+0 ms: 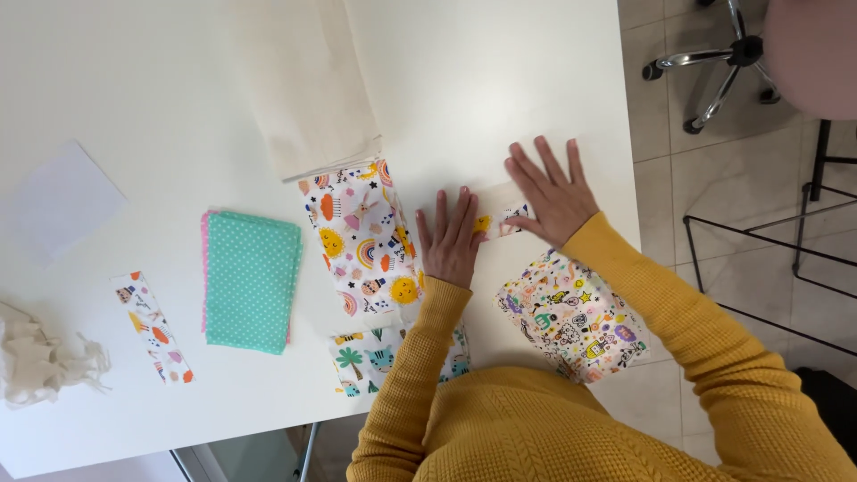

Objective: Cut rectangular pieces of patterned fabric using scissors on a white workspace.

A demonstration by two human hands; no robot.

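Observation:
My left hand (449,239) lies flat, palm down, fingers together, on a small folded strip of printed fabric (494,220) on the white table (134,98). My right hand (552,192) presses flat on the same strip from the right, fingers spread. Only a small patch of the strip shows between the two hands. A colourful sun-and-rainbow fabric piece (364,236) lies just left of my left hand. A doodle-print fabric piece (571,321) sits under my right forearm. Both arms wear mustard-yellow knit sleeves.
A mint polka-dot folded fabric (250,278), a cream fabric roll (308,89), a palm-print piece (370,357), a narrow printed strip (152,328), a white paper sheet (58,201) and a cream fabric bundle (40,361) lie on the table. A chair base (723,58) stands on the tiled floor at right.

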